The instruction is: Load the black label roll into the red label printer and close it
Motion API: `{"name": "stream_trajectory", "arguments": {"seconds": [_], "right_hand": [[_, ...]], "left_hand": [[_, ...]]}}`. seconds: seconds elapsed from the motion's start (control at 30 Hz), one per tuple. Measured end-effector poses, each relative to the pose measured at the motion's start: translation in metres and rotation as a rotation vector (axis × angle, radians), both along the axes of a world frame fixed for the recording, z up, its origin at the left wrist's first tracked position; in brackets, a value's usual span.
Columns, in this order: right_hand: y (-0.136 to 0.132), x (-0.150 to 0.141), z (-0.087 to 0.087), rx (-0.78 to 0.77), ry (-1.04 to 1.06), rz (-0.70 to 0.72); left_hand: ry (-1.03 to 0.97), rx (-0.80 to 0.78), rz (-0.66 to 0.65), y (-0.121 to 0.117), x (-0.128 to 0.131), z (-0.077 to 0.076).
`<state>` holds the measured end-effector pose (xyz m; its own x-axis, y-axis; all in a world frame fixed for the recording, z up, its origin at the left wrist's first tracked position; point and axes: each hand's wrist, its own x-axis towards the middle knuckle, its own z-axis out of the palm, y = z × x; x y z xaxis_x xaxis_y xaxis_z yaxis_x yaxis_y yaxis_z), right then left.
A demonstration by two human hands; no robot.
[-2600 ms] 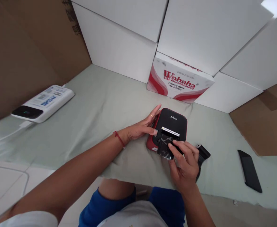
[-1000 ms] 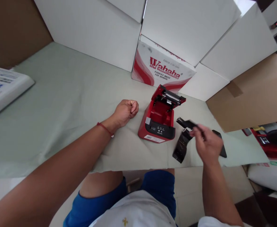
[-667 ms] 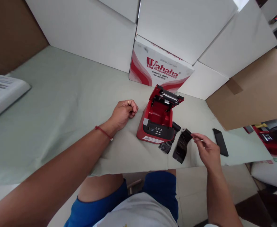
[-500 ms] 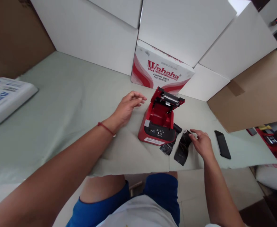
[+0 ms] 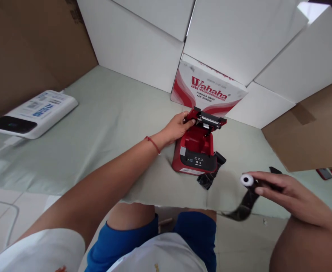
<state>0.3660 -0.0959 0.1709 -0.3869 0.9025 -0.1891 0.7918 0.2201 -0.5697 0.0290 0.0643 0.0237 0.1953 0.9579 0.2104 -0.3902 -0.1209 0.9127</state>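
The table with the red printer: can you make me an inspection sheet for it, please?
Surface: green cloth, a bit wrinkly; spills: nothing seen
Things in use: printer, lid up; black roll, its loose end hanging
Clutter: second roll beside printer; white gadget
Hands: left hand grips the lid; right hand holds the black roll
Cables: white cable at gadget; grey cable on floor
Surroundings: water box, white boxes, brown cardboard

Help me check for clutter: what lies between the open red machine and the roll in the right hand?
Another black roll, its strip trailing, lies close beside the red machine; beyond it the cloth is bare, as the head view shows.
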Motion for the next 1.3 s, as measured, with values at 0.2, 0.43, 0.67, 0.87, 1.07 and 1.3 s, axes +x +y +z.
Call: {"name": "stream_trajectory", "arguments": {"seconds": [0.2,0.43,0.67,0.87,1.07,1.3], "right_hand": [[0.034,-0.079,0.030,0.103,0.054,0.184],[0.094,-0.143,-0.027,0.310,-0.197,0.243],[0.123,-0.154,-0.047,0.313,-0.240,0.382],[0.128,-0.169,-0.055,0.254,-0.479,0.408],[0.109,-0.157,-0.024,0.306,-0.219,0.424],[0.116,-0.130,-0.002,0.760,-0.032,0.118]], "left_hand": [[0.012,-0.020,-0.002,0.003,-0.002,0.008],[0.300,-0.072,0.511,-0.041,-0.028,-0.001],[0.873,0.965,0.548,-0.138,-0.036,0.003],[0.988,1.173,0.478,-0.146,-0.021,-0.001],[0.953,1.169,0.363,-0.143,-0.026,0.005],[0.948,1.210,0.367,-0.147,-0.031,0.018]]}}
